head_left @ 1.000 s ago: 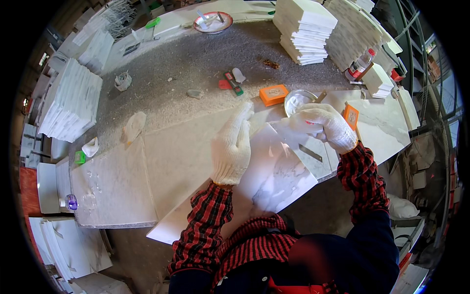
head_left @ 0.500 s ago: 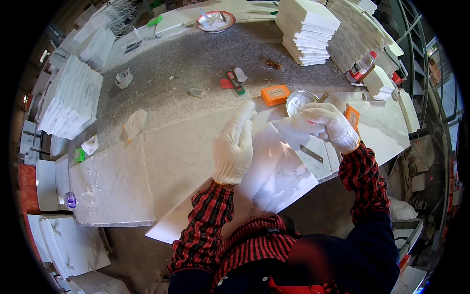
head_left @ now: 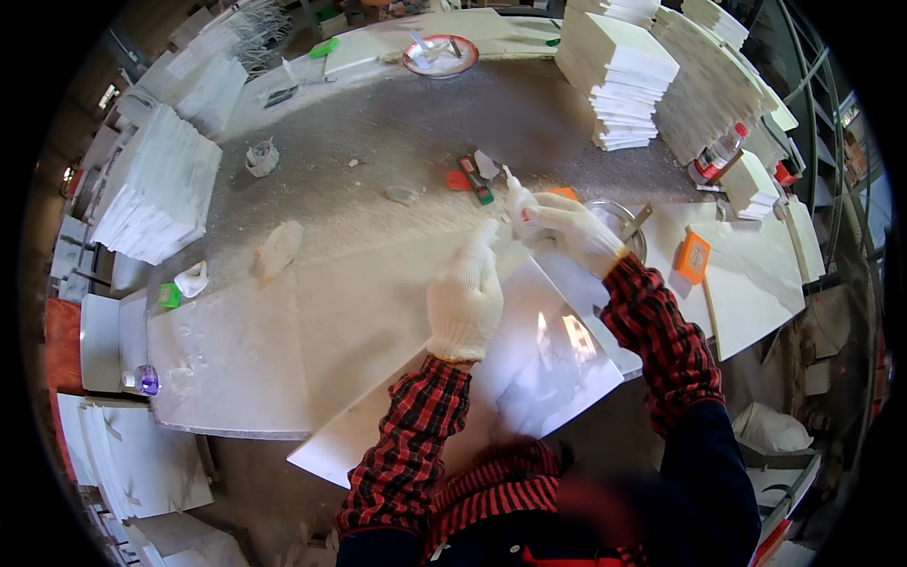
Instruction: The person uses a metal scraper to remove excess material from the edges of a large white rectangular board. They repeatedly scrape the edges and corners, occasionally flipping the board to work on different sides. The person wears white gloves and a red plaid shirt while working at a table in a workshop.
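Right now my gloved right hand (head_left: 574, 230) clenches a small white squeeze tube (head_left: 517, 196), nozzle pointing away from me, just beyond the glossy white stone tile (head_left: 529, 350); my left hand (head_left: 466, 298) rests flat, released, on that tile.
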